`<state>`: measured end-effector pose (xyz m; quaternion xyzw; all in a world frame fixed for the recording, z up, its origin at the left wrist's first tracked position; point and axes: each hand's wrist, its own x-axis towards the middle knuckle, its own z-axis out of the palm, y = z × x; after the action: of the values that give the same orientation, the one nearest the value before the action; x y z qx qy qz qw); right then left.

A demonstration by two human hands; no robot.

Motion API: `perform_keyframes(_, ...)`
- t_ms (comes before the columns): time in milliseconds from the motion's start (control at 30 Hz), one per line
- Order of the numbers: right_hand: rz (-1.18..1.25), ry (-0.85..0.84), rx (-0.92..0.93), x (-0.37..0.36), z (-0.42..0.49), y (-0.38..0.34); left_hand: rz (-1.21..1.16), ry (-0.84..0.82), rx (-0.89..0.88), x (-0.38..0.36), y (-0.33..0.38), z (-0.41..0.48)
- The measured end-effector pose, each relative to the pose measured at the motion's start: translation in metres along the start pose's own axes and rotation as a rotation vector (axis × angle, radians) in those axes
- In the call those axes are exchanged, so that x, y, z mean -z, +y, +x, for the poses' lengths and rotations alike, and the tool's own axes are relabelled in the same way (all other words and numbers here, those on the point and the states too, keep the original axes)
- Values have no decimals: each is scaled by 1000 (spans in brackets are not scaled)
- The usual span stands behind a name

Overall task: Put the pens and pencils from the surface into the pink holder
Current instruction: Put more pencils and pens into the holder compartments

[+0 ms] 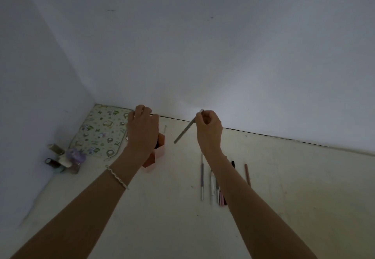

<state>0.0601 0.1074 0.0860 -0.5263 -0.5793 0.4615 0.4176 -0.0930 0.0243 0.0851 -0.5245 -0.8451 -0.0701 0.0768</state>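
Head view: the left hand (142, 131) curls its grip over the pink holder (157, 154) by the tabletop's (284, 177) far edge, hiding most of it. The right hand (209, 131) has its grip pinched on a grey pen (186, 129), tilted in the air right of the holder. The right forearm partly hides the row of pens (212, 185) still lying flat.

A pale, scuffed tabletop (284, 177) runs into a white corner. A floral-print mat (99, 131) lies flat at the far left, small bottles (65, 160) clustered just before it. The pink holder (159, 153) stands beside the mat; to the right, well apart, pens and pencils (212, 186) lie in a loose row, a brown pencil (247, 174) outermost.
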Motion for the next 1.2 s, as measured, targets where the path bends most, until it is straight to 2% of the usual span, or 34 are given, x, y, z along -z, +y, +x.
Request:
perform_keyframes(133, 5, -67, 64, -22, -11, -1, -114, 70, 68, 11, -10, -1)
perform_keyframes(333, -232, -289, 138, -42, -28, 19, -225, 118, 90, 29, 4, -3)
perform_keyframes(433, -245, -209, 126, -27, -22, 24, -331, 106, 79, 28, 31, -15)
perform_keyframes(500, -239, -111, 79, -9, -11, 27, -425, -7, 69, 17, 56, -27)
perform_keyframes(633, -249, -22, -28, 35, 5, 41, -407, -357, 48, -32, 109, -57)
perform_keyframes(767, -366, -61, -66, 70, 7, 56, -330, -512, 50, -79, 131, -83)
perform_keyframes(867, -454, -162, -133, 89, 4, 68, -322, -520, 54, -95, 129, -89)
perform_keyframes(1000, -618, -272, -188, 95, -3, 82, -522, -502, 161, -85, 121, -73)
perform_keyframes(1200, -970, -448, -99, 74, -27, 98, -747, -386, 116, -42, 104, -47)
